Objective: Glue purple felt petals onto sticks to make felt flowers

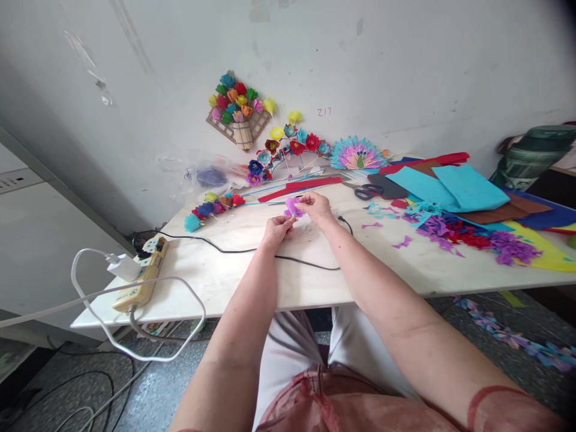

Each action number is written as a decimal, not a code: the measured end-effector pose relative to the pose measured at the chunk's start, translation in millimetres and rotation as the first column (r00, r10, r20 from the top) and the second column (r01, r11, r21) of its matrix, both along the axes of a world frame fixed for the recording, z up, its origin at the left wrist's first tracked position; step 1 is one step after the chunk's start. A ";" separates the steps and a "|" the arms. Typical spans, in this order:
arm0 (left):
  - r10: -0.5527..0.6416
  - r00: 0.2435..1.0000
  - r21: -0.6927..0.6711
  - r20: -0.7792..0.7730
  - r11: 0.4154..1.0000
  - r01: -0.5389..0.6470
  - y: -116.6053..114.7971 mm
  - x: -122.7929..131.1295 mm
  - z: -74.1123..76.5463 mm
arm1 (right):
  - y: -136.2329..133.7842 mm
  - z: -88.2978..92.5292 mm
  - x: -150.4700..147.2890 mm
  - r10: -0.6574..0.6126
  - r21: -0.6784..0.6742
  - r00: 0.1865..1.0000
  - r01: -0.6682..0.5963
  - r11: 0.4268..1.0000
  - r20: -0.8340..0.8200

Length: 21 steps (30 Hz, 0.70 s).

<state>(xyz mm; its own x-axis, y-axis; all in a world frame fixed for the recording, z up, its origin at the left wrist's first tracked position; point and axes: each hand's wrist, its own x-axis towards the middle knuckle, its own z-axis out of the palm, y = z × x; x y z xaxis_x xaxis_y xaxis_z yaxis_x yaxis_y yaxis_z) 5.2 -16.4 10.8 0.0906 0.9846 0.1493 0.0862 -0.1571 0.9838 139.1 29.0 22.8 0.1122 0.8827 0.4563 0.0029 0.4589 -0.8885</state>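
Observation:
A small purple paper flower [293, 207] is held up over the middle of the table. My left hand [278, 230] is closed in a pinch at its base, where a bit of light blue shows. From the right, the fingers of my right hand [317, 207] are closed on the edge of a purple petal. Behind the flower lie red paper strips [301, 187] and thin blue stems. Scissors [368, 191] with dark handles rest to the right of my hands. To the left is a row of small finished paper flowers [218, 205].
A yellow power strip [146, 276] with a white charger [123, 268] sits at the table's left. A black cable [216, 246] crosses beneath my forearms. Cut purple paper pieces [434, 231] and folded blue paper [470, 187] cover the right side. Flower decorations [297, 144] stand along the wall.

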 end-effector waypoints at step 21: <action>0.003 0.999 0.011 -0.037 1.000 -0.002 0.5 0.7 -0.7 | 15.5 -13.4 4.6 -0.179 0.075 0.965 0.168 0.983 0.190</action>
